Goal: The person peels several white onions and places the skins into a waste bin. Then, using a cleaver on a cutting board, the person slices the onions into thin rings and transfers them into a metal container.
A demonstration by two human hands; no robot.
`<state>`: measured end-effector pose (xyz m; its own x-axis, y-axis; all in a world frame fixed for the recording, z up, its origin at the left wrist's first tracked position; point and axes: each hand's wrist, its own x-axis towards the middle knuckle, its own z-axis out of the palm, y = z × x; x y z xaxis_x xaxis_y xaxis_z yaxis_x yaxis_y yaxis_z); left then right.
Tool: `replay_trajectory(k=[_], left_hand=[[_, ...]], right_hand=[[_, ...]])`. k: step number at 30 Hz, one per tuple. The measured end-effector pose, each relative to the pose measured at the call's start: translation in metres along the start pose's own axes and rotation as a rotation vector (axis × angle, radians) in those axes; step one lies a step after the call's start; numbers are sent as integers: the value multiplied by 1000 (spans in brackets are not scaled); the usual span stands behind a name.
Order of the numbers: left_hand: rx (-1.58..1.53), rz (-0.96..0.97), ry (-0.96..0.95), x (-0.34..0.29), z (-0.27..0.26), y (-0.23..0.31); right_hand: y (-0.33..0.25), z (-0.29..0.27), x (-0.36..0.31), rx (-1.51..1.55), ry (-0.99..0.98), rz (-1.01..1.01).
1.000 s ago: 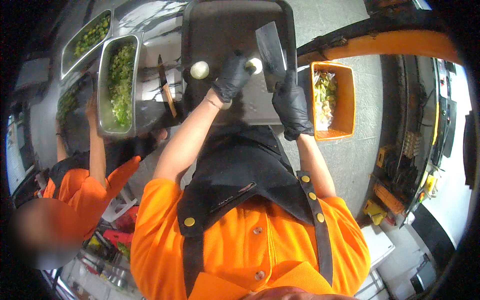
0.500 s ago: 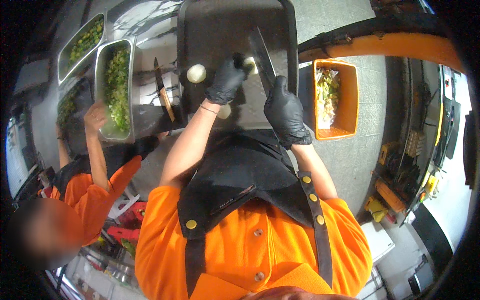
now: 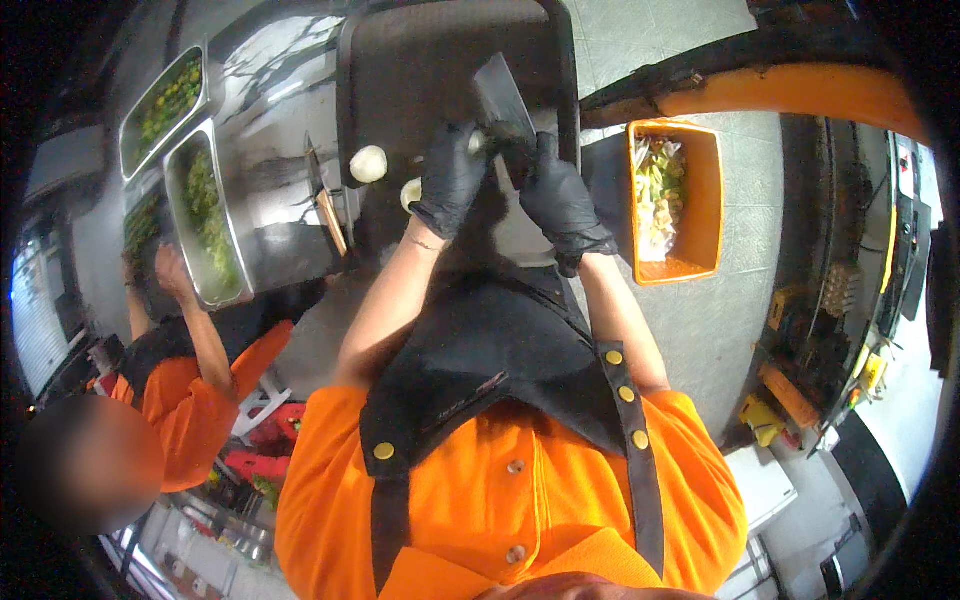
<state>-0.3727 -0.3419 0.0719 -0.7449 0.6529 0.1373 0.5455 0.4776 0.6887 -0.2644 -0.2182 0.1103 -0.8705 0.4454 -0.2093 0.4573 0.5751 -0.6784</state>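
Observation:
Both my hands wear black gloves over a large dark cutting board (image 3: 430, 60). In my right hand (image 3: 560, 195) is the handle of a broad-bladed cleaver (image 3: 503, 95), its blade slanting up and left with the flat face showing. My left hand (image 3: 453, 180) is closed around a small pale piece, seemingly a white onion (image 3: 477, 143), right beside the blade; the fingers hide most of it. A whole peeled onion (image 3: 368, 164) lies on the board's left side. Another onion (image 3: 411, 193), partly covered by my left wrist, sits nearer to me.
Left of the board lies a wooden-handled knife (image 3: 325, 200). Beyond it stand two metal pans of chopped greens, a near one (image 3: 232, 240) and a far one (image 3: 126, 140). A co-worker's hand (image 3: 172, 270) is beside them. An orange bin (image 3: 705, 200) with scraps stands at right.
The cleaver has turned so more of its flat face shows, and my hands have drawn closer together. The near metal pan has shifted left and down, along with the co-worker's hand.

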Motion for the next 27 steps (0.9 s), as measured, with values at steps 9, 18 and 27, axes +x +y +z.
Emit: replay_trajectory(k=[9, 18, 27], left_hand=[[-370, -214, 35, -11, -4, -15], [-354, -359, 73, -10, 8, -34], [-517, -268, 19, -17, 0, -34]], right_hand=[[-32, -12, 4, -274, -92, -65], [-35, 23, 11, 3, -16, 111], [-58, -8, 11, -197, -146, 56]])
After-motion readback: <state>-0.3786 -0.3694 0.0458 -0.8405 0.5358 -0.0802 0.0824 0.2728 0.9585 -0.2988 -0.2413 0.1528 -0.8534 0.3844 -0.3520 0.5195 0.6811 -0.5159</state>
